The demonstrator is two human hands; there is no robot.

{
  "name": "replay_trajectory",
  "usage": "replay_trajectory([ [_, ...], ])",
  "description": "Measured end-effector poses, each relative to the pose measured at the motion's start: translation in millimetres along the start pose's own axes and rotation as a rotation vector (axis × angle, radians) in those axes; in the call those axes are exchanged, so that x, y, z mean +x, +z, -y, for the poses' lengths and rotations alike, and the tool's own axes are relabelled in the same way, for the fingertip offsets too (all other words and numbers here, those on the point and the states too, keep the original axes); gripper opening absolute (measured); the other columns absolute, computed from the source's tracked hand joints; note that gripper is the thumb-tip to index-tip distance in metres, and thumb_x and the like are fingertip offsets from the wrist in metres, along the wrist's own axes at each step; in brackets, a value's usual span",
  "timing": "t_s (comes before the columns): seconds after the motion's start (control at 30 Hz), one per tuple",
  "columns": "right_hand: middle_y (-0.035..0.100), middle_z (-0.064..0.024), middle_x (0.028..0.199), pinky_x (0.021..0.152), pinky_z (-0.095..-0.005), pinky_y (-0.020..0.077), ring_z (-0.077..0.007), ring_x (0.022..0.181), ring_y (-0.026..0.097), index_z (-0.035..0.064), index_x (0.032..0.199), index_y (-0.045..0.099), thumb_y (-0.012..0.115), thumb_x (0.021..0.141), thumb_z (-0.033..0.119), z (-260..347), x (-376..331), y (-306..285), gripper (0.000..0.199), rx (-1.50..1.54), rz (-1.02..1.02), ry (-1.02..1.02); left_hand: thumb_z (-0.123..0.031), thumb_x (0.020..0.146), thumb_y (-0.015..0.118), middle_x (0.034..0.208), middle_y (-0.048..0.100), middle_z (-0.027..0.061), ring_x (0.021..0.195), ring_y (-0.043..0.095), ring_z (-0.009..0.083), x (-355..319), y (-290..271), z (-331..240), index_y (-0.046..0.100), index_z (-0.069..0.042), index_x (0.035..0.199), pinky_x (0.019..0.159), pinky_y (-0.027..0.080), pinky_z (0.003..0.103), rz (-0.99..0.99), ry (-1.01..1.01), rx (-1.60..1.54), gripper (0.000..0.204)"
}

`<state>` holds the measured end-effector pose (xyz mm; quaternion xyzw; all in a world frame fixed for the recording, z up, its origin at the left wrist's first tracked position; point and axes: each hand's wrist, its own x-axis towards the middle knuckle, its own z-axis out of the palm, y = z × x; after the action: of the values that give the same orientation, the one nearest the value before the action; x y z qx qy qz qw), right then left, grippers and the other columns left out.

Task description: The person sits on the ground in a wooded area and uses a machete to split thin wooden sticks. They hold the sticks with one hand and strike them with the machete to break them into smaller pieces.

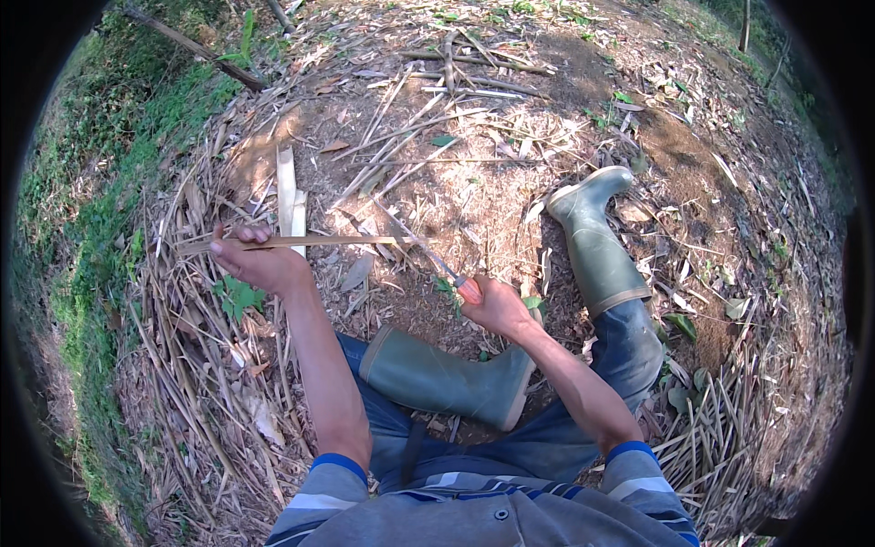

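My left hand (260,260) is turned palm up, with its fingers curled round a long flat bamboo strip (342,241). The strip lies nearly level and reaches right, toward the middle. My right hand (497,305) grips the orange handle of a knife (469,291). Its thin blade slants up and left from my fist and passes by the strip's right end; I cannot tell whether the two touch. Just beyond my left hand, a pale split bamboo piece (286,178) lies on the ground, with a shorter pale piece (299,215) beside it.
My green rubber boots rest on the litter, one folded in close (447,378), the other stretched out to the right (597,242). Thin sticks (401,146) lie scattered ahead. Piles of strips (187,383) flank my left side, and more (706,447) lie at right. Green undergrowth (100,201) borders the left.
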<state>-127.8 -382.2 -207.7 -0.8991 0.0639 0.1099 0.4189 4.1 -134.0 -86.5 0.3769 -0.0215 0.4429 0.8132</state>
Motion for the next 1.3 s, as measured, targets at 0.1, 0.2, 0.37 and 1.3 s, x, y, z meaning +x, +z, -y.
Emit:
replay_trajectory([
  [0.1,0.063,-0.0232,0.078,0.069,-0.0455,0.0499,-0.0374,0.075,0.064,0.0031,0.094,0.057,0.064,0.070,0.025,31,-14,15,0.033,0.036,-0.013,-0.125,-0.058,0.093,0.039,0.067,0.038,-0.0019,0.059,0.039,0.0095,-6,6,-2,0.049,-0.007,0.100,0.056,0.033,0.024,0.011,-0.015,-0.075,0.052],
  [0.2,0.064,-0.0214,0.076,0.068,-0.0459,0.0498,-0.0374,0.072,0.064,0.0048,0.094,0.057,0.064,0.069,0.025,50,-16,26,0.033,0.046,-0.007,-0.187,-0.062,0.091,0.039,0.067,0.039,-0.0018,0.059,0.038,0.0099,-9,9,-2,0.049,-0.010,0.091,0.056,0.033,0.024,0.011,-0.005,-0.084,0.053],
  [0.37,0.063,-0.0199,0.068,0.063,-0.0467,0.0503,-0.0375,0.066,0.064,0.0046,0.095,0.056,0.065,0.069,0.023,12,17,44,0.033,0.081,-0.078,-0.246,-0.064,0.089,0.042,0.062,0.038,-0.0029,0.054,0.037,0.0090,-5,0,5,0.046,-0.012,0.080,0.053,0.032,0.023,0.086,-0.033,-0.102,0.052],
  [1.3,0.067,-0.0213,0.089,0.077,-0.0413,0.0518,-0.0332,0.086,0.066,0.0008,0.092,0.066,0.061,0.071,0.029,-78,71,-4,0.035,-0.367,0.168,0.182,-0.061,0.089,0.045,0.062,0.036,-0.0022,0.053,0.035,0.0088,11,-22,3,0.043,-0.013,0.081,0.049,0.030,0.022,-0.035,-0.071,-0.093,0.048],
])
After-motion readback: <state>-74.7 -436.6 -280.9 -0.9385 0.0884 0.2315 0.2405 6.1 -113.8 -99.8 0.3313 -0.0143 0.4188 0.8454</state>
